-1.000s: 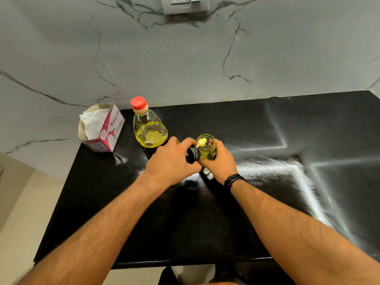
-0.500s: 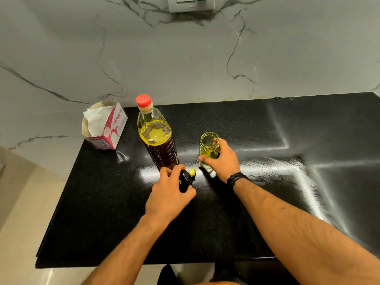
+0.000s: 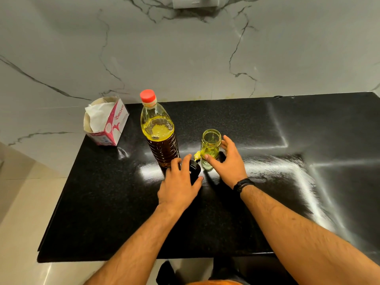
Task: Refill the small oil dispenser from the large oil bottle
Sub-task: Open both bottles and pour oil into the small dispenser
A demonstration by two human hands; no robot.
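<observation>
Tissues poke out of a pink and white box at the far left of the black counter, close to the marble wall.

At about 3 o'clock from the box stands the big bottle. It is upright and has a red cap on top. Yellow oil shows in its upper part, and it is only partly full.

At 6 o'clock from the bottle is the left hand. Its fingers are curled over a black lid, which lies on the counter right next to the bottom of the bottle. A little yellow spout sticks out of the lid toward 12 o'clock, close to the jar.

At 3 o'clock from the bottle stands the jar, the small oil holder. It is clear glass, upright on the counter, and its top is open. A little yellow oil sits at the bottom.

The right hand is at 4 o'clock from the jar. Its fingers are spread wide around the jar and loose. The thumb tip is at the front of the glass and the other fingers reach past its right side. I cannot tell if they touch it. A black band is on that wrist.

At 12 o'clock, high on the wall, is the bottom of a switch plate.
</observation>
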